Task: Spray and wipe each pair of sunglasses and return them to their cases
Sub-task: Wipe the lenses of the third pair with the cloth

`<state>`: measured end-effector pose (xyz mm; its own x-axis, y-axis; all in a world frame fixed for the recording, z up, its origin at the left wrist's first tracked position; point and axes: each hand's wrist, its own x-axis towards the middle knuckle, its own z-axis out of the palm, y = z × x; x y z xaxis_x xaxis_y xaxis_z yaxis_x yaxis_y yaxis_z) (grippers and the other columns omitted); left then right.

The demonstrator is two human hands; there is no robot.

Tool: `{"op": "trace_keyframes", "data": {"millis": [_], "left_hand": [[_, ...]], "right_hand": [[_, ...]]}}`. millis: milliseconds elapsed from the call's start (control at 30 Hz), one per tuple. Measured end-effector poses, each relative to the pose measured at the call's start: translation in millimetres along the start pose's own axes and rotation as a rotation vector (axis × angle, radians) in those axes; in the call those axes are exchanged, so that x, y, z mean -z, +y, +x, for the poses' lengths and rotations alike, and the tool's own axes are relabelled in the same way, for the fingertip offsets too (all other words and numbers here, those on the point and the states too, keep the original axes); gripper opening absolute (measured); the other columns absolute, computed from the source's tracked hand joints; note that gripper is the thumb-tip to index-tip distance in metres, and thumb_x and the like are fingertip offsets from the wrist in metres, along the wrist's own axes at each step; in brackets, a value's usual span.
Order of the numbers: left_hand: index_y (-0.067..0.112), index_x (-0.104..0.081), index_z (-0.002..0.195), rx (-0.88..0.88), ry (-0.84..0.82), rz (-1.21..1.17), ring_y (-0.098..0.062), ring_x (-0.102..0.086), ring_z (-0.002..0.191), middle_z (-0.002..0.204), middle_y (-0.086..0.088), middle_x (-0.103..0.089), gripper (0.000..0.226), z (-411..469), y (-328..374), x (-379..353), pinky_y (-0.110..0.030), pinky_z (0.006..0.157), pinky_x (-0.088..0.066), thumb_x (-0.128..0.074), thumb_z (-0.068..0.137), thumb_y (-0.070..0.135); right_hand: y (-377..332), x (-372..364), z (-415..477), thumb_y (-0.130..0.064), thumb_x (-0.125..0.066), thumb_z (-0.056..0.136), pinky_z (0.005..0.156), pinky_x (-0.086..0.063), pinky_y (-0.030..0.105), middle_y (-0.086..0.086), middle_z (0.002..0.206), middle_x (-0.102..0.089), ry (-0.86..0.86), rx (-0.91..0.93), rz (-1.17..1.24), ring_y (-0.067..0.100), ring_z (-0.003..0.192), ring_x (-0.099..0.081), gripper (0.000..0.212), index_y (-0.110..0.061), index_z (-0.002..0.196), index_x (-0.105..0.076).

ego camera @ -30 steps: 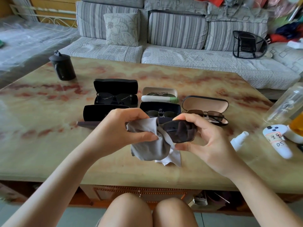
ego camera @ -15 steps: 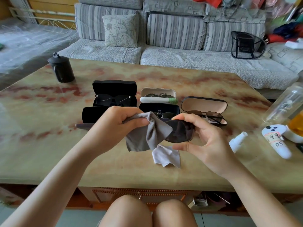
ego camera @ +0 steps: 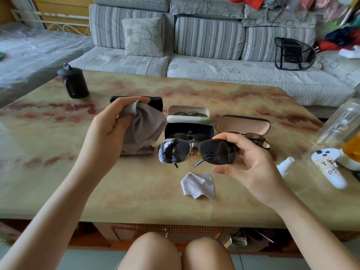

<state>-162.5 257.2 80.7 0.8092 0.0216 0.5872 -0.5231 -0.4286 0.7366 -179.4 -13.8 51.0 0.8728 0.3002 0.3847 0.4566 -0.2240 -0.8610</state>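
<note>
At centre frame, the right hand (ego camera: 251, 162) pinches dark sunglasses (ego camera: 196, 152) by one lens; the left hand (ego camera: 112, 125) grips a bunched grey cloth (ego camera: 144, 131) beside open cases (ego camera: 242, 125).

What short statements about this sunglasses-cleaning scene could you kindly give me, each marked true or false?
1. The right hand holds the sunglasses above the table. True.
2. The left hand is wiping a lens with the grey cloth. False: the cloth hangs bunched in that hand, beside the sunglasses, covering neither lens.
3. A small white cloth lies on the table. True.
4. The tan-lined case is closed. False: it stands open with brown glasses inside.
5. The spray bottle is in a hand. False: it lies on the table, right of the right hand.
</note>
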Motion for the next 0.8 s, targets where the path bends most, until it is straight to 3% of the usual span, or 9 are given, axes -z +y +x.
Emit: {"op": "trace_keyframes", "data": {"millis": [167,233,333,433,500,633,733,800], "left_hand": [[0.034,-0.065,0.095,0.134,-0.133,0.097,-0.006,-0.062,0.08,0.092,0.006,-0.068,0.032,-16.8,-10.6,-2.1,-0.01,0.061,-0.046,-0.041,0.094,0.012],[0.032,-0.063,0.088,0.207,-0.186,0.118,-0.004,-0.061,0.068,0.083,-0.001,-0.066,0.032,-24.4,-13.4,-4.6,-0.011,0.052,-0.046,-0.047,0.098,0.006],[0.03,-0.059,0.079,0.244,-0.272,0.15,0.002,-0.06,0.062,0.072,0.003,-0.063,0.029,-38.7,-17.7,-11.0,-0.009,0.046,-0.042,-0.053,0.095,0.006],[0.028,-0.063,0.083,0.279,-0.369,0.254,0.003,-0.059,0.071,0.074,0.009,-0.065,0.02,-53.9,-35.1,-19.7,-0.011,0.055,-0.043,-0.064,0.09,0.01],[0.025,-0.068,0.094,0.338,-0.4,0.258,0.002,-0.06,0.067,0.076,0.011,-0.065,0.017,-62.8,-48.2,-26.0,-0.009,0.054,-0.043,-0.067,0.088,0.01],[0.023,-0.058,0.13,0.367,-0.484,0.286,-0.009,-0.059,0.094,0.105,0.011,-0.06,0.045,-73.7,-62.0,-38.9,-0.003,0.073,-0.039,-0.07,0.087,0.02],[0.031,-0.051,0.136,0.355,-0.502,0.306,-0.006,-0.053,0.108,0.116,0.016,-0.054,0.056,-74.2,-59.3,-38.9,-0.008,0.086,-0.035,-0.069,0.083,0.036],[0.029,-0.056,0.132,0.271,-0.387,0.317,-0.005,-0.053,0.111,0.121,0.019,-0.053,0.058,-70.6,-50.7,-32.2,-0.012,0.092,-0.035,-0.064,0.078,0.047]], "right_hand": [[4.6,5.1,1.0,-0.058,-0.079,0.064,0.098,-0.048,0.034,-0.009,0.109,-0.067,0.036,-0.027,-0.001,0.016,0.104,-0.062,0.055,-0.038,0.112,-0.062],[6.7,7.8,0.5,-0.058,-0.079,0.063,0.097,-0.048,0.031,-0.009,0.108,-0.067,0.049,-0.041,-0.003,0.015,0.102,-0.062,0.057,-0.036,0.113,-0.062],[9.5,11.3,-0.4,-0.047,-0.081,0.065,0.097,-0.048,0.029,-0.011,0.109,-0.067,0.054,-0.046,-0.024,0.013,0.103,-0.062,0.054,-0.034,0.114,-0.062],[12.9,11.7,-0.1,-0.049,-0.081,0.065,0.098,-0.048,0.029,-0.011,0.11,-0.067,0.059,-0.053,-0.028,0.013,0.104,-0.062,0.055,-0.034,0.114,-0.061],[14.7,10.3,0.2,-0.057,-0.079,0.064,0.098,-0.047,0.03,-0.01,0.112,-0.067,0.059,-0.064,-0.018,0.014,0.106,-0.062,0.057,-0.037,0.114,-0.062],[17.5,7.6,0.9,-0.051,-0.08,0.063,0.101,-0.047,0.037,-0.009,0.112,-0.066,0.042,-0.069,-0.019,0.017,0.108,-0.061,0.053,-0.04,0.111,-0.061],[17.2,5.7,1.6,-0.054,-0.08,0.062,0.1,-0.047,0.038,-0.012,0.111,-0.066,0.033,-0.061,-0.016,0.016,0.106,-0.061,0.054,-0.041,0.11,-0.061],[16.6,4.0,2.3,-0.059,-0.078,0.063,0.1,-0.047,0.04,-0.013,0.111,-0.065,0.021,-0.058,-0.015,0.017,0.106,-0.06,0.054,-0.042,0.111,-0.061]]}}
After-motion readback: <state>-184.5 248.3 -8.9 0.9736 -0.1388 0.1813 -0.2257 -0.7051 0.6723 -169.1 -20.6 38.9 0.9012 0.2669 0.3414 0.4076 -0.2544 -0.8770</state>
